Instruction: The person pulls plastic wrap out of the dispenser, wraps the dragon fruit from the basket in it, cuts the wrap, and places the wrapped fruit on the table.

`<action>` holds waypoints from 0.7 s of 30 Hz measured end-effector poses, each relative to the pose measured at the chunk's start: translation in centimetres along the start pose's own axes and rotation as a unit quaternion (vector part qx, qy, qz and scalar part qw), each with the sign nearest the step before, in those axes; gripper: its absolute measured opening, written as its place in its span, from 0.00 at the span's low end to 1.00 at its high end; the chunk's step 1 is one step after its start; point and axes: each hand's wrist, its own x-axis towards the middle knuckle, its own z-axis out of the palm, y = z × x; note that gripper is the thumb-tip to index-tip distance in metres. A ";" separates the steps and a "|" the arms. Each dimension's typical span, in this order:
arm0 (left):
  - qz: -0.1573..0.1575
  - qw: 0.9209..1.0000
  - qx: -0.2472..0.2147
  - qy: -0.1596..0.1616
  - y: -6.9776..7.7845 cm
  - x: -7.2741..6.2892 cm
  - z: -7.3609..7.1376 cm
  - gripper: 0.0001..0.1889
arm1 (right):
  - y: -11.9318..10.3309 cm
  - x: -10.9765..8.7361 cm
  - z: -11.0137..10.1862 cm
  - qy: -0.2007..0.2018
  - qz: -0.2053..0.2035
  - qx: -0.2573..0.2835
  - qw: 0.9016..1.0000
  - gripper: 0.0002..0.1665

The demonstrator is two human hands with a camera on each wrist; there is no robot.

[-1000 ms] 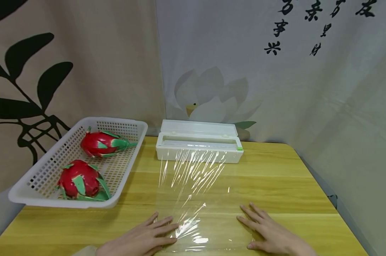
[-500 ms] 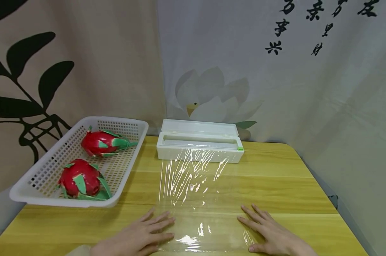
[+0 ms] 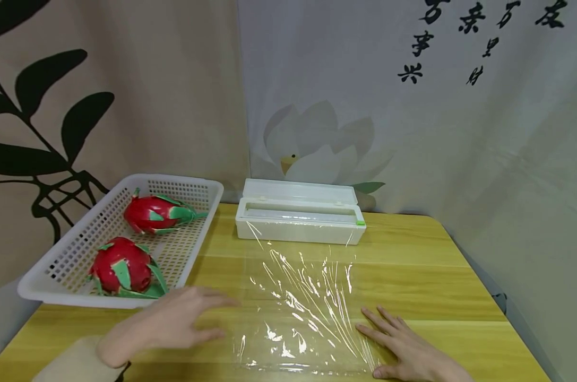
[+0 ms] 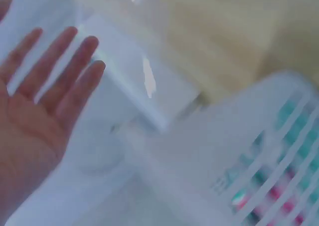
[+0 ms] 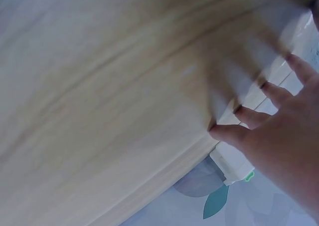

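Observation:
A sheet of clear plastic wrap (image 3: 298, 307) runs from a white wrap dispenser box (image 3: 300, 232) down the wooden table toward me, creased and shiny. My right hand (image 3: 403, 345) rests with spread fingers on the sheet's right edge near its front corner. In the right wrist view its fingertips (image 5: 239, 108) press on the table. My left hand (image 3: 173, 318) is raised off the sheet, beside its left edge and in front of the basket, holding nothing. The left wrist view shows that hand's fingers (image 4: 70, 81) spread and relaxed. The dispenser's lid (image 3: 300, 190) stands raised.
A white perforated basket (image 3: 192, 260) stands at the left with two red dragon fruits, one in front (image 3: 121, 265) and one behind (image 3: 156, 213). Behind the wooden table (image 3: 427, 276) hangs a printed curtain (image 3: 317, 79).
My left hand has lifted off the wrap and moved left toward the basket. My right hand has stayed put. The wrap's creases have shifted and now run toward the right hand.

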 end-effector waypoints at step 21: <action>-0.400 0.902 -0.072 -0.147 -15.3 -1.7 -7.1 0.59 | 0.4 -0.1 0.3 0.043 -0.033 -0.036 0.998 0.48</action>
